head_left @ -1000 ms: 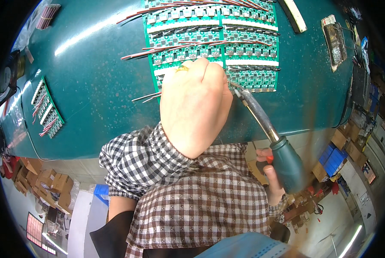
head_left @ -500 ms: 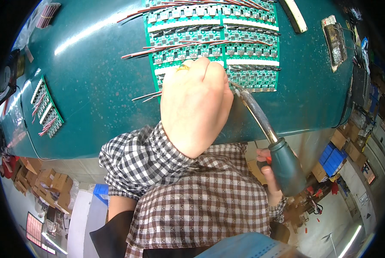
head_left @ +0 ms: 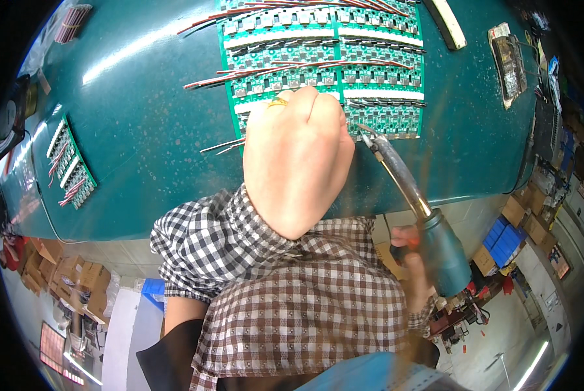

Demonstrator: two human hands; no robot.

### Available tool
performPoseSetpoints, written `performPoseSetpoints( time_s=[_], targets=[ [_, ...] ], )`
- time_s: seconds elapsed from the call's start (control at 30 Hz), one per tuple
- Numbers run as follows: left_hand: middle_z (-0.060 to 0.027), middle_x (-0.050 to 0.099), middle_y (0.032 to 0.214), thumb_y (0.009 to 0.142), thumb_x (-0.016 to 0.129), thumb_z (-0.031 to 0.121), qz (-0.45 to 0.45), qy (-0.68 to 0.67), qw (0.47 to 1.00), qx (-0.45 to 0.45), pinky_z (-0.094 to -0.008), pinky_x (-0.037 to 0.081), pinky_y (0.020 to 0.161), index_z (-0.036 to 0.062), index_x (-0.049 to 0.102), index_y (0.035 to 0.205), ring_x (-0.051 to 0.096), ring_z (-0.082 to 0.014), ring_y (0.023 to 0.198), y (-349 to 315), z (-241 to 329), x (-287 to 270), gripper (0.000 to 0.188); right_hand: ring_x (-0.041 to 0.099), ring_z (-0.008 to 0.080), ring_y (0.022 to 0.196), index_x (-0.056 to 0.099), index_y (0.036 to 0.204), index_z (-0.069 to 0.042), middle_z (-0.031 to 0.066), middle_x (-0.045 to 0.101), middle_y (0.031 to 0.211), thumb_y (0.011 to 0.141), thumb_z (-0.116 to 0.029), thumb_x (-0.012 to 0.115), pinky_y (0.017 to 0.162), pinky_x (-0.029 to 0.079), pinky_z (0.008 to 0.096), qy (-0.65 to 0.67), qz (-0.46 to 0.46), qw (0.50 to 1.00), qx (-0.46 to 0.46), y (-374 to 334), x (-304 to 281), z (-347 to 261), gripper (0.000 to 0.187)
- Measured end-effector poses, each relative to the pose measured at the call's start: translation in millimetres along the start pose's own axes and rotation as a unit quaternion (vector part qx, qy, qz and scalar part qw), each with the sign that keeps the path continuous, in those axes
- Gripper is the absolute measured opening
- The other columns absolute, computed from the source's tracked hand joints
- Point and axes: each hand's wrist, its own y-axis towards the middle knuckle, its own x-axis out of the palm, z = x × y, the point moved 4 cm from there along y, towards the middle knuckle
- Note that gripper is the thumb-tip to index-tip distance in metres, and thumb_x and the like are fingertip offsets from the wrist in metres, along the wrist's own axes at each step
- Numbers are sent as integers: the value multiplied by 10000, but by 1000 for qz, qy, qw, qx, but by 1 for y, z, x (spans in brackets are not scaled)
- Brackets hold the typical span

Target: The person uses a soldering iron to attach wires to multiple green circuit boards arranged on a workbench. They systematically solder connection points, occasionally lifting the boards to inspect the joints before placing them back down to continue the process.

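Observation:
My left hand (head_left: 298,156), a gold-coloured ring on one finger, is closed over the lower part of a green circuit board panel (head_left: 383,119). Its fingertips are hidden under the knuckles, so I cannot make out what they pinch. From the lower right my right hand (head_left: 415,264) grips a soldering iron (head_left: 404,174) by its dark green handle. The iron's tip is just right of my left knuckles, at the panel's lower edge; contact cannot be told. Red, white and black wires (head_left: 292,68) lie in rows across the panel.
On the green mat (head_left: 155,130) a smaller wired board (head_left: 70,163) lies at left. A bundle of wires (head_left: 72,23) sits far left. Toward the far right are a white-and-black bar (head_left: 445,23) and a scorched metal block (head_left: 507,65). A cable runs down the left edge.
The soldering iron has shifted a little to the right, its tip now farther from my left fingers. My left hand has stayed in place.

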Motion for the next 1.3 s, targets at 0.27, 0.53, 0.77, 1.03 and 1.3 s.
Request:
performPoseSetpoints(
  time_s=[0.27, 0.53, 0.77, 1.03, 1.3],
  targets=[
    [-66, 553, 711, 687, 674, 37, -5, 10, 1000, -5, -358, 405, 579, 65, 539, 762, 539, -243, 629, 1, 3, -1, 156, 641, 243, 766, 521, 1107, 84, 167, 627, 897, 804, -345, 663, 599, 528, 312, 114, 6, 992, 57, -2, -1, 0, 544],
    [-63, 549, 713, 689, 672, 32, -12, 3, 1000, -10, -345, 395, 575, 66, 538, 762, 535, -224, 618, 1, 3, -2, 156, 656, 293, 847, 517, 1143, 107, 180, 628, 934, 812, -215, 675, 705, 569, 356, 208, 8, 977, 32, 0, -4, 11, 488],
    [-53, 541, 697, 691, 670, 33, -5, 5, 1000, 0, -336, 398, 568, 64, 546, 760, 535, -214, 608, 1, 3, 0, 145, 663, 298, 784, 480, 1162, 118, 190, 613, 917, 821, -251, 659, 632, 595, 355, 266, 44, 963, 9, 7, -10, 22, 534],
    [-66, 560, 739, 692, 677, 8, -40, 7, 999, -21, -331, 429, 611, 50, 572, 801, 548, -217, 650, -1, 5, -4, 157, 647, 275, 811, 450, 1113, 60, 157, 590, 884, 889, -337, 571, 583, 599, 312, 443, -2, 896, -30, 42, -15, 33, 472],
    [-128, 638, 991, 760, 643, -32, -30, 88, 992, 87, -333, 446, 892, -23, 628, 941, 588, -241, 997, 43, 28, -93, 182, 552, 212, 770, 425, 1109, 6, 92, 531, 900, 928, -409, 513, 561, 546, 291, 601, -23, 798, -42, 78, -28, 54, 461]
  ],
)
